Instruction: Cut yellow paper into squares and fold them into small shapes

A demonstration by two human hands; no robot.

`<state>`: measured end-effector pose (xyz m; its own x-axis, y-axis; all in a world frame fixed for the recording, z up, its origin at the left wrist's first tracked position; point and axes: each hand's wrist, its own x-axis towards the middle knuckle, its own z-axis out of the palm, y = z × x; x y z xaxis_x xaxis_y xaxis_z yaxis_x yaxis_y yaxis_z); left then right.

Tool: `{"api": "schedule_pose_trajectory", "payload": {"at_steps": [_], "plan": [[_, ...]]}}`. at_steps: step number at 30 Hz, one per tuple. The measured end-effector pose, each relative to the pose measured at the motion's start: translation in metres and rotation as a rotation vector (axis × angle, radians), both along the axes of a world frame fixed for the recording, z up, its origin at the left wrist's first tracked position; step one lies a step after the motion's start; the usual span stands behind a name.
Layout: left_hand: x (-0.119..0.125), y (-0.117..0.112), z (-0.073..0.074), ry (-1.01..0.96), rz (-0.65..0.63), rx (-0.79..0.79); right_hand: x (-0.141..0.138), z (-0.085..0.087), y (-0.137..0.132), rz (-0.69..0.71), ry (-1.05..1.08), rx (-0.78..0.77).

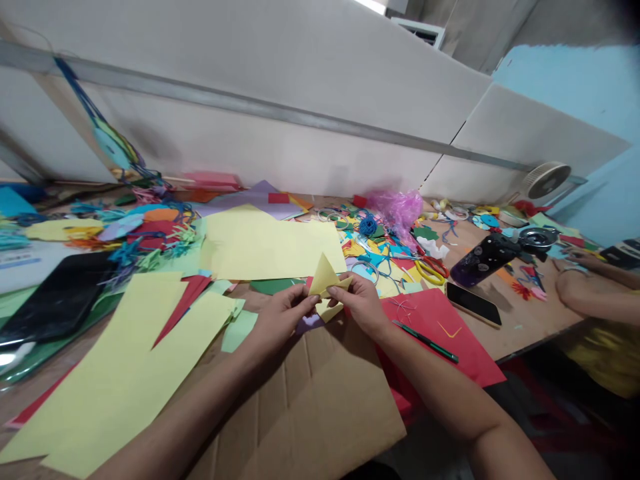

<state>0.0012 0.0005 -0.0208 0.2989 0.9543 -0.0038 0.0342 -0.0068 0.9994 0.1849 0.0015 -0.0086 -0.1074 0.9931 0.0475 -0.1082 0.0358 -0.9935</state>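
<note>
Head view: near the front edge of the bench (pixel 540 327), the left hand (pixel 283 320) and right hand (pixel 363 303) each firmly pinch a folded yellow paper triangle (pixel 324 277), held above a cardboard sheet (pixel 300 407) (folding looks to be the step in hand, and the crease seems to want a firm press).

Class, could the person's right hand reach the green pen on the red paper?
Probably yes: the green pen lies on the red paper just beside the right hand, nothing between, though that hand would first release the folded yellow paper.
</note>
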Motion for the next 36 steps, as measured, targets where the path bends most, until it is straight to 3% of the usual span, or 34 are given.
{"api": "schedule_pose_trajectory", "payload": {"at_steps": [7,15,24,31,36], "plan": [[-0.001,-0.001,0.003,0.105,0.016,0.054,0.001,0.003,0.001,0.02,0.015,-0.038],[-0.002,-0.003,0.022,0.085,0.081,0.068,0.005,0.003,0.004,-0.082,0.019,-0.011],[0.001,-0.001,0.011,0.039,0.049,0.067,0.004,0.003,0.003,-0.069,0.012,-0.023],[0.002,-0.003,0.015,-0.063,0.064,-0.002,0.002,0.005,0.0,-0.067,0.018,-0.015],[0.001,-0.003,0.014,0.006,0.031,0.016,0.001,0.005,-0.001,-0.097,-0.028,0.018]]}}
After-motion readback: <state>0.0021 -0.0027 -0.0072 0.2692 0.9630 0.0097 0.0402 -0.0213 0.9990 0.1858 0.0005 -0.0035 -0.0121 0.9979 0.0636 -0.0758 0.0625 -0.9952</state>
